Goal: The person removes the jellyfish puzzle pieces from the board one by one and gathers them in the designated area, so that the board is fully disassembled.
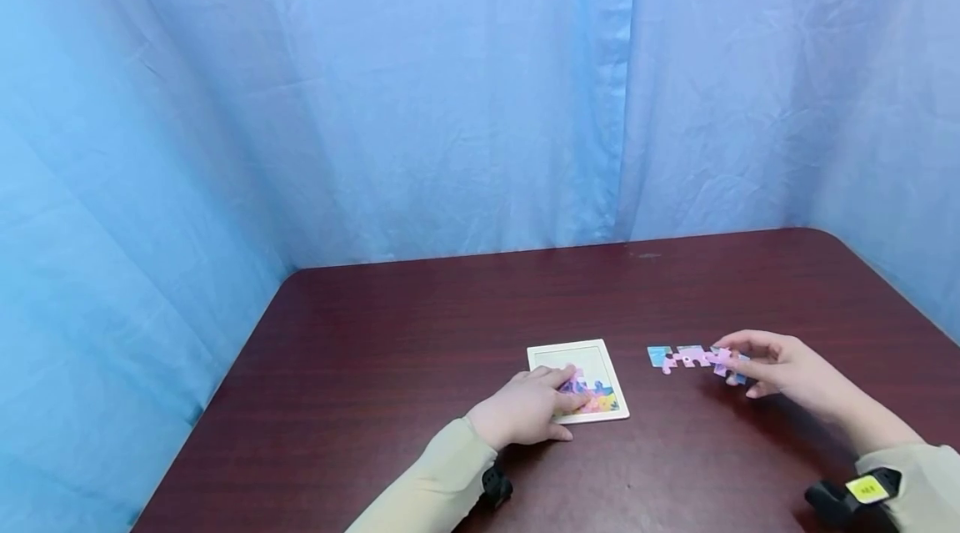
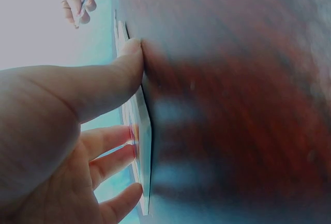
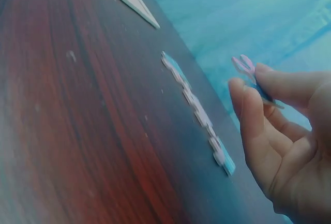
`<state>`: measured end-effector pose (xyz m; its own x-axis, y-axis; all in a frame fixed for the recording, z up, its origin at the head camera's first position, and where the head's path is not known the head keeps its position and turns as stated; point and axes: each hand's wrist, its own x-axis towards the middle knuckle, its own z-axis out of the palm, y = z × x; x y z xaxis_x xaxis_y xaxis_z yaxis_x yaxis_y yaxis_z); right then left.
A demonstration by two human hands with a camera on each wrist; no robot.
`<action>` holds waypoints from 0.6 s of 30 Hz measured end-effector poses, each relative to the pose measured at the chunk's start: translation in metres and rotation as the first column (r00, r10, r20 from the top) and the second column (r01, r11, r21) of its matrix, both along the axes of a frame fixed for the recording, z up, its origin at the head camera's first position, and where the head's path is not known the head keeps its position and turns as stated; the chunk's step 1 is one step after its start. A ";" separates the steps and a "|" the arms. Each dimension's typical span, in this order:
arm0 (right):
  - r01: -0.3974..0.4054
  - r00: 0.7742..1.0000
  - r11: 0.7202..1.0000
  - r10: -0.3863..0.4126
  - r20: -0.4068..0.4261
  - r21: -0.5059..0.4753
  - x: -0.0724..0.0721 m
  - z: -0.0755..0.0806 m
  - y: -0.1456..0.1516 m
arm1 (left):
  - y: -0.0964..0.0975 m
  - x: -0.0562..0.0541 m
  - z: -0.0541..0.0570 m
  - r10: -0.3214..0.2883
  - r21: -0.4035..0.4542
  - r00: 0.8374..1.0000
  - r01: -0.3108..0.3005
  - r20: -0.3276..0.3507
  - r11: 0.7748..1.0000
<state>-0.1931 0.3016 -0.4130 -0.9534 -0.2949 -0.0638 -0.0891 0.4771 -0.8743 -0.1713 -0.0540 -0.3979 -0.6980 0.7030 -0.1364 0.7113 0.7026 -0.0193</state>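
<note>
A small jigsaw tray with a pale frame [image 1: 616, 378] lies on the table, partly filled with colourful pieces [image 1: 602, 401] at its near side. My left hand [image 1: 522, 409] rests on it, fingers spread over the pieces. In the left wrist view the thumb [image 2: 116, 74] touches the tray's edge. To the right, my right hand [image 1: 787, 368] pinches a pink and blue puzzle piece [image 3: 265, 92] between thumb and fingertips, raised above the table. Beside that hand, several loose pink and blue puzzle pieces [image 3: 199, 111] lie in a row.
The dark red-brown wooden table [image 1: 390, 349] has rounded far corners. Blue curtains [image 1: 450, 99] hang behind it and along both sides. A black strap with a yellow label [image 1: 867, 489] sits at the right wrist.
</note>
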 end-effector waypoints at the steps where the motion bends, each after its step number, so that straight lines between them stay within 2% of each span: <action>1: 0.001 1.000 1.000 -0.001 0.011 0.016 0.000 0.000 0.002 | 0.000 0.000 -0.001 0.000 -0.002 1.000 0.000 0.000 1.000; 5: 0.006 0.999 0.995 -0.009 0.037 0.096 0.000 -0.001 0.006 | 0.000 0.000 -0.002 0.003 -0.004 1.000 -0.003 0.000 1.000; 9: 0.030 1.000 0.984 -0.031 0.001 0.176 0.002 -0.003 0.011 | -0.001 0.000 -0.002 0.002 -0.006 1.000 -0.002 0.003 1.000; 13: 0.048 0.999 0.977 -0.044 -0.023 0.206 0.004 -0.005 0.014 | -0.001 0.000 -0.002 0.004 -0.007 1.000 -0.004 0.008 1.000; 18: 0.034 0.999 0.975 -0.032 -0.013 0.222 0.005 -0.006 0.014 | -0.002 0.001 -0.002 0.007 -0.010 1.000 -0.006 0.013 1.000</action>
<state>-0.1886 0.3155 -0.4189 -0.9633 -0.2427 -0.1149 -0.0779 0.6619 -0.7456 -0.1706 -0.0556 -0.3998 -0.7008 0.6969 -0.1525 0.7070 0.7070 -0.0176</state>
